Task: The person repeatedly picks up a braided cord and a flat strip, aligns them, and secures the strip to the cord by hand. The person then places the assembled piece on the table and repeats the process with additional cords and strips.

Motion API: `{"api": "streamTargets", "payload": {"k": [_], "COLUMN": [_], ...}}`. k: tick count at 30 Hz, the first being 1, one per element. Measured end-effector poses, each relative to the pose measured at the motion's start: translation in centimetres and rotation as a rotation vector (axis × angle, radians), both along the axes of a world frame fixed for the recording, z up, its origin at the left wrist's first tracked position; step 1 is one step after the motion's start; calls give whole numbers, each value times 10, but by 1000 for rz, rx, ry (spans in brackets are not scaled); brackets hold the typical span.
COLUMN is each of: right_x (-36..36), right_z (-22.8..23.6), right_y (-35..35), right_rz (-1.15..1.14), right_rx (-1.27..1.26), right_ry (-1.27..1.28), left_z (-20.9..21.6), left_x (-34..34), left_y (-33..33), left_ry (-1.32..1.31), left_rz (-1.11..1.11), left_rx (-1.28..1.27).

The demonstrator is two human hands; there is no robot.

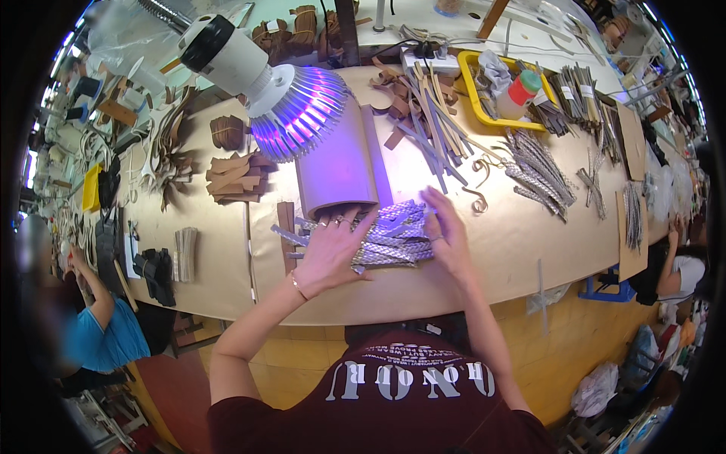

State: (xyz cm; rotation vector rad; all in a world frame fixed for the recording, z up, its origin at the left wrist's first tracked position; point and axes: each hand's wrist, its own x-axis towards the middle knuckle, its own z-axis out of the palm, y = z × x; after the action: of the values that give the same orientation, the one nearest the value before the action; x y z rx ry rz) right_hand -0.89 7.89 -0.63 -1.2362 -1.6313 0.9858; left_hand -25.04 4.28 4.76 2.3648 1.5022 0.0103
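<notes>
A bundle of silver braided strips (pixel 397 246) lies crosswise on the table in front of me, below the mouth of a large tan half-round tube (pixel 333 170). My left hand (pixel 333 250) rests on the left part of the bundle with its fingers spread, their tips close to the tube's edge. At the bundle's right end my right hand (pixel 451 238) stands with thumb and fingers apart, touching or just beside the strip ends. Plain grey ends stick out left of my left hand. A lamp with a finned, purple-lit head (pixel 299 113) hangs over the tube.
More braided strips (pixel 541 174) lie to the right, near a yellow tray (pixel 469 87) holding a bottle (pixel 520 94). Brown strip bundles (pixel 238 178) and black pieces (pixel 155 274) lie to the left. Other people sit at both sides, one in a blue shirt (pixel 113 333).
</notes>
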Motion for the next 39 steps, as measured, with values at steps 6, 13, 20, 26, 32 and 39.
{"api": "streamTargets", "payload": {"k": [6, 13, 20, 26, 32, 39], "right_x": [-41, -13, 10, -24, 25, 48], "right_z": [1, 9, 43, 20, 25, 45], "right_y": [-34, -27, -86, -100, -106, -107], "right_rz": [-180, -336, -13, 130, 20, -92], "right_rx": [45, 60, 298, 370, 286, 192], "right_ry": [36, -131, -649, -823, -851, -973], "left_z": [3, -4, -7, -2, -9, -11], "left_x": [-5, -10, -15, -18, -16, 11], "left_y": [4, -1, 6, 13, 19, 11], "left_ry": [-3, -84, -113, -31, -85, -100], "left_rz": [-69, -180, -208, -181, -182, -165], "left_rx": [-12, 55, 40, -58, -102, 16]}}
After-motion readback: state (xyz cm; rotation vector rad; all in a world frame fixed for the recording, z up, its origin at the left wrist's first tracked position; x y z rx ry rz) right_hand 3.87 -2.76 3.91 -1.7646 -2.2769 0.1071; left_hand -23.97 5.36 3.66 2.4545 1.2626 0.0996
